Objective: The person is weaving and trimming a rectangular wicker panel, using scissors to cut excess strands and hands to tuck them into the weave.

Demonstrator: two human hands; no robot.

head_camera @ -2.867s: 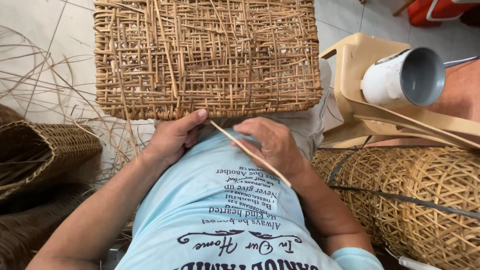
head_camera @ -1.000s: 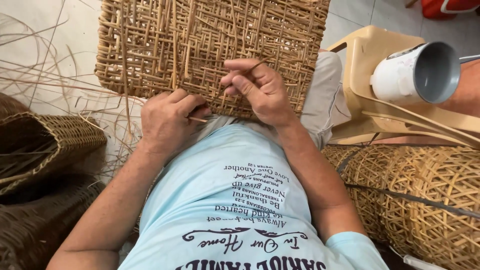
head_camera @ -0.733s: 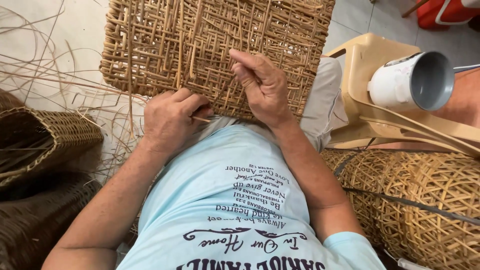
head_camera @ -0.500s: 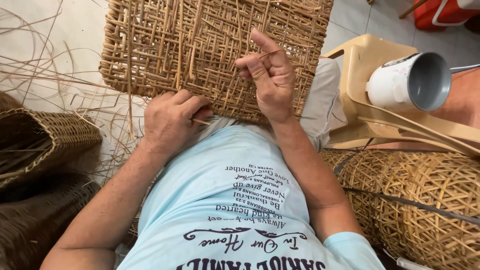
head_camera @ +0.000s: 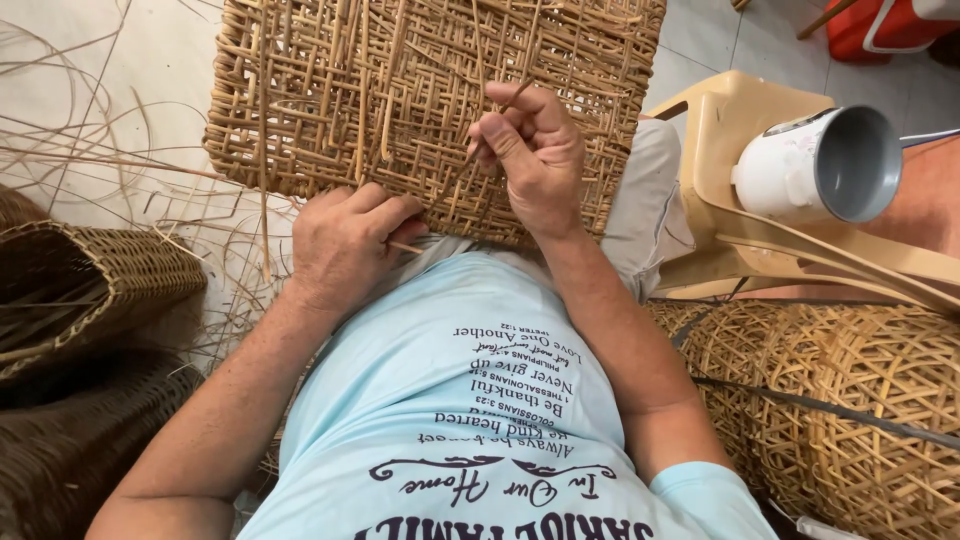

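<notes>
Up close, the right hand (head_camera: 535,155) is pinching a thin rattan strand (head_camera: 488,135) between thumb and fingers over the woven rattan panel (head_camera: 330,90), which is lying across the person's lap — its far edge reaching out over the floor (head_camera: 140,60). Meanwhile the left hand (head_camera: 345,245) is gripping the panel's near edge, fingers curled tight — a white mug (head_camera: 820,165) is sitting on the plastic stool (head_camera: 720,120) alongside.

- Panel (head_camera: 330,100): woven rattan, rough, matt.
- Mug (head_camera: 815,165): glossy white enamel or ceramic.
- Stool (head_camera: 720,150): smooth beige plastic.
- Shirt (head_camera: 470,400): soft blue cloth.
</notes>
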